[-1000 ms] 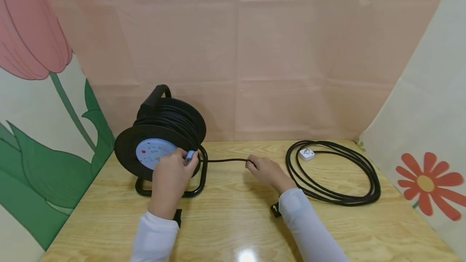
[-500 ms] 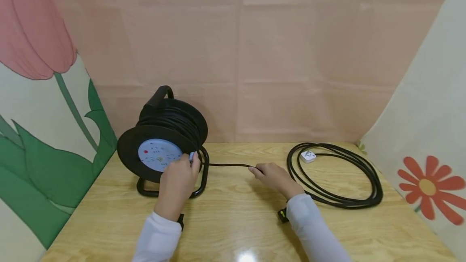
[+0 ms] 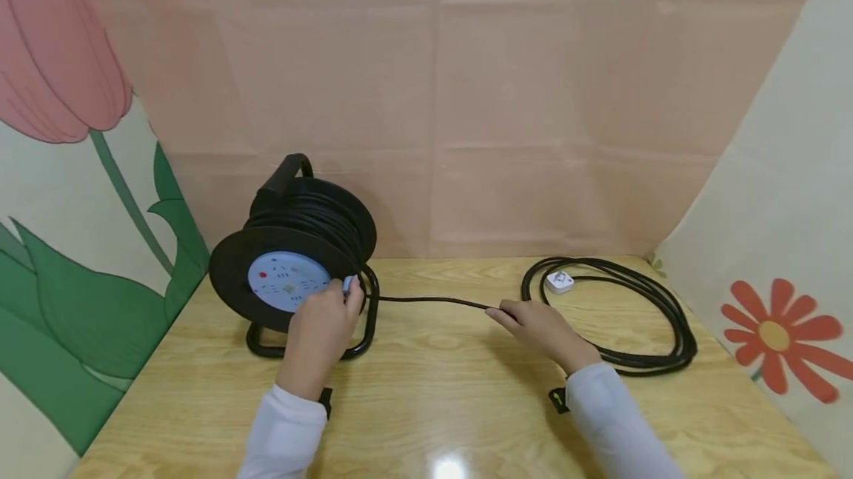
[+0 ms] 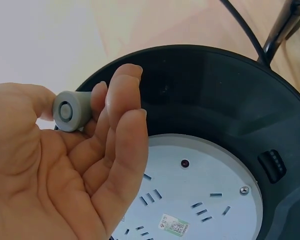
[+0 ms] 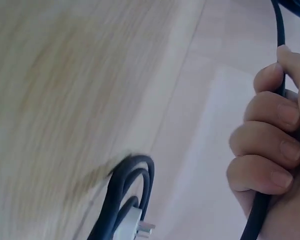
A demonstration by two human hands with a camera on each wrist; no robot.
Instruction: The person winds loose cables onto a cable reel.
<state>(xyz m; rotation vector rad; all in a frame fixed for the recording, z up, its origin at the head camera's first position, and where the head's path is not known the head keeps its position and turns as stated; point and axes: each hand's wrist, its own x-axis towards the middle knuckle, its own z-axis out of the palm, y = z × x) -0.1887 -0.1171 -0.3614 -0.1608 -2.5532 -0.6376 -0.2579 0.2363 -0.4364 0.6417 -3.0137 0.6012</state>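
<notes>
Between the thumb and fingers of your left grip (image 3: 320, 327) sits the small grey-blue knob (image 4: 74, 111), pinched from both sides, while the outer fingers of that grip bend loosely beside it. Just beyond and to the left of this grip stands the black reel (image 3: 303, 220), wound with cable, its pale blue socket disc (image 3: 285, 279) facing your side and its carrying handle (image 3: 289, 175) on top.

To the right of your left grip, well apart from it, your right grip (image 3: 543, 327) is wrapped around the black cable (image 3: 426, 300), fingers curled and thumb laid along it. From there the cable runs left, slightly slack, to the reel's near right side.

Just right of your right grip, partly behind it, a loose coil (image 3: 676, 323) lies on the worktop (image 3: 426, 405), and inside its loops, beyond the grip, rests the white plug (image 3: 560, 282).
</notes>
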